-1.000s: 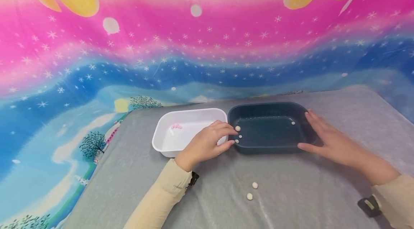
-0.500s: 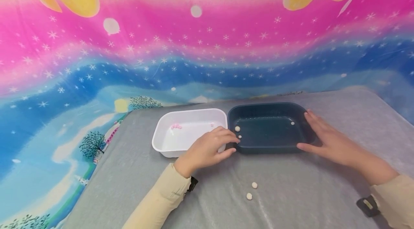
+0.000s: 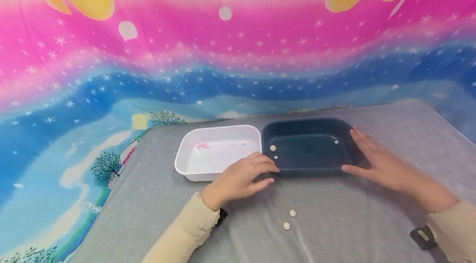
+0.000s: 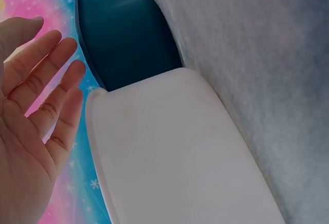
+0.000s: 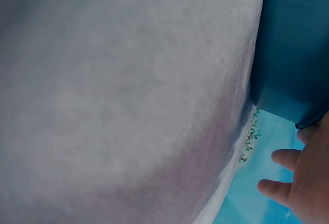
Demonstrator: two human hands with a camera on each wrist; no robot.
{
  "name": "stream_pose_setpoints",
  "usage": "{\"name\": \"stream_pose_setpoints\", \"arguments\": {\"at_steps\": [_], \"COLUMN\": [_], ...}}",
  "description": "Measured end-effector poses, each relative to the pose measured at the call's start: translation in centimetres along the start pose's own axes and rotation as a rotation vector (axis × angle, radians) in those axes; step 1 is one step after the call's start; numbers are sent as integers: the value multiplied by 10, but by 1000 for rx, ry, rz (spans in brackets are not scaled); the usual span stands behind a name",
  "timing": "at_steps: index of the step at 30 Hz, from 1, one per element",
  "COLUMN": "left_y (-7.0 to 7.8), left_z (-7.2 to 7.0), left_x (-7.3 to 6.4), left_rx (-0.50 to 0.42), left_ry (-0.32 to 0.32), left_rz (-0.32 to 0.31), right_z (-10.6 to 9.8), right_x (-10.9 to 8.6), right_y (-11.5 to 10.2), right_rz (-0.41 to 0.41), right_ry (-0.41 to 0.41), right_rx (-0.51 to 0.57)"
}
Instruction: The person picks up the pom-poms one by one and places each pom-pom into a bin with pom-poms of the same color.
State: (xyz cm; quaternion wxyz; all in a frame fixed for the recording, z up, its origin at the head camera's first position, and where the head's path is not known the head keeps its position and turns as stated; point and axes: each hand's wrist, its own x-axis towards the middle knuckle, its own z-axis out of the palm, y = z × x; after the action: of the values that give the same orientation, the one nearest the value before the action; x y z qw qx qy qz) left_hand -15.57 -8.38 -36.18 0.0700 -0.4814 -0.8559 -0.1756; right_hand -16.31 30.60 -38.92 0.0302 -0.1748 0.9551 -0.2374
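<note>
My left hand (image 3: 247, 176) hovers over the near corner where the white tub (image 3: 182, 168) and the dark teal tub (image 3: 316, 172) meet. In the left wrist view its fingers (image 4: 64, 108) are spread and loosely bent, with nothing between them. My right hand (image 3: 386, 166) lies along the right end of the teal tub, fingers extended and thumb at its near corner. Inside the teal tub are a larger cream ball (image 3: 273, 148) and a smaller one (image 3: 276, 157) at the left, plus a small pale ball (image 3: 336, 142) at the right.
Several pink balls (image 3: 202, 145) cluster in the white tub, with a single pink ball (image 3: 243, 143) at its right. Two cream balls, one nearer (image 3: 286, 226) and one farther (image 3: 292, 213), lie on the grey cloth (image 3: 334, 221). A printed curtain (image 3: 238, 69) hangs behind.
My left hand has moved from the teal tub's left end toward me, to the near corner, uncovering the pink ball at the white tub's right. The right hand stays in place.
</note>
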Motion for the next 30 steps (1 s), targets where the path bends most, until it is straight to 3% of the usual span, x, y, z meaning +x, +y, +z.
{"name": "stream_pose_setpoints", "arguments": {"at_steps": [15,23,30], "left_y": [10,15,19], "left_z": [4,11,15], "left_x": [-4,-4,-3], "left_rx": [49,82,93], "left_ry": [-6,-49,-103], "left_rz": [67,131,147], "right_z": [0,0,0], "right_x": [1,1,1], "right_y": [0,0,1], "right_rz": [12,12,9], "right_ry": [-11,-9,-8], "right_rx": [-14,-17,-13]}}
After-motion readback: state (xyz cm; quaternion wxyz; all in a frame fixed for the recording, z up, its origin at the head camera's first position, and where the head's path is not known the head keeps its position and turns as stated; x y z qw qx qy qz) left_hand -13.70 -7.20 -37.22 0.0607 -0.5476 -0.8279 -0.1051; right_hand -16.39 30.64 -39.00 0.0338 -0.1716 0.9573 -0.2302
